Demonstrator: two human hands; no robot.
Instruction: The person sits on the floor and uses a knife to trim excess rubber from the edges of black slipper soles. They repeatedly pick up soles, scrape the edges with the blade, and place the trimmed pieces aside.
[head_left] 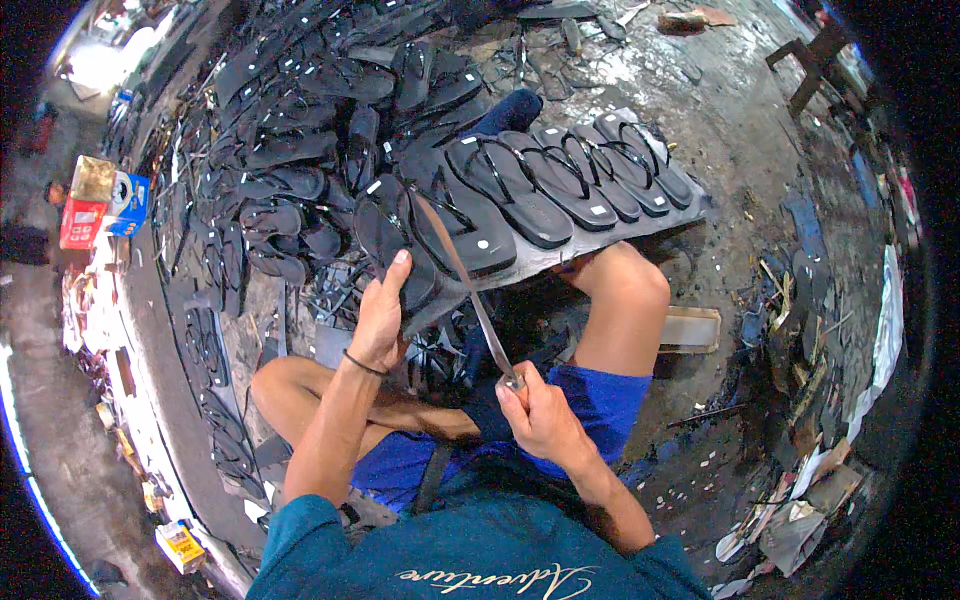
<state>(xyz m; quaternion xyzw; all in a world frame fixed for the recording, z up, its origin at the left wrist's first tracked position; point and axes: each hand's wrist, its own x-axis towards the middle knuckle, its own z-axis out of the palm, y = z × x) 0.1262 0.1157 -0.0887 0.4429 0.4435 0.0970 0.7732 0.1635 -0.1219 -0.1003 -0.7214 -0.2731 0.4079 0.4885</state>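
My left hand grips the near end of a black flip-flop, thumb on top, fingers hidden beneath. In my right hand is the handle of a long thin knife, its fingers wrapped round it. The blade slants up and away to the left, its far part over the black sandals, close to the right edge of the held flip-flop; whether it touches cannot be told. Right of it, several black flip-flops lie in a row on a grey board in front of my knees.
Heaps of black flip-flops cover the floor at the far left. Red and blue boxes stand at the left edge. A wooden stand is at the far right. A shallow tray lies beside my right knee, with scraps around.
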